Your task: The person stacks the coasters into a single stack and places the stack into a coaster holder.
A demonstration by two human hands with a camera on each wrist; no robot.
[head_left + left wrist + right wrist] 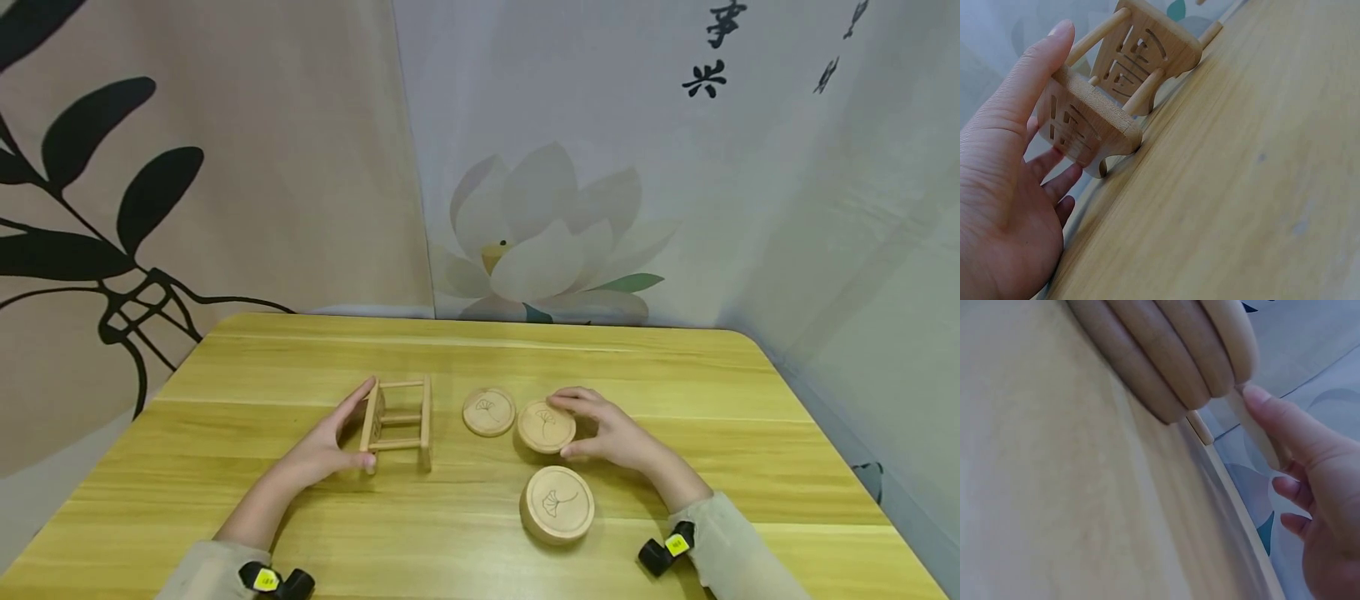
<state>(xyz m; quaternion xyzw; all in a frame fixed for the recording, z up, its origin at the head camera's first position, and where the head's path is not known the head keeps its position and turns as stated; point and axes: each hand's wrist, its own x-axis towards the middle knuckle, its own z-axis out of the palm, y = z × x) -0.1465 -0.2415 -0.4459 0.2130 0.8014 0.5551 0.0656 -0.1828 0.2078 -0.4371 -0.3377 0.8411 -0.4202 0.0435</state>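
My left hand (324, 450) grips a small wooden coaster rack (426, 429) by its near side panel, with the thumb at the front end and the fingers behind. Cut-out slots mark the rack's panels (1085, 119) in the left wrist view, and round rods join them. Between thumb and fingers, my right hand (611, 429) pinches the edge of a round wooden coaster (545, 427) engraved with a ginkgo leaf. Left of it, another coaster (488, 412) lies flat on the table. Nearer me stands a stack of several coasters (557, 504); its layered edges (1172, 350) show in the right wrist view.
A wood-grain table (360, 550) with rounded far corners bears everything. Behind it hangs a printed cloth backdrop (315, 167) with dark leaves and a pale lotus. A black camera band (667, 550) sits on each sleeve.
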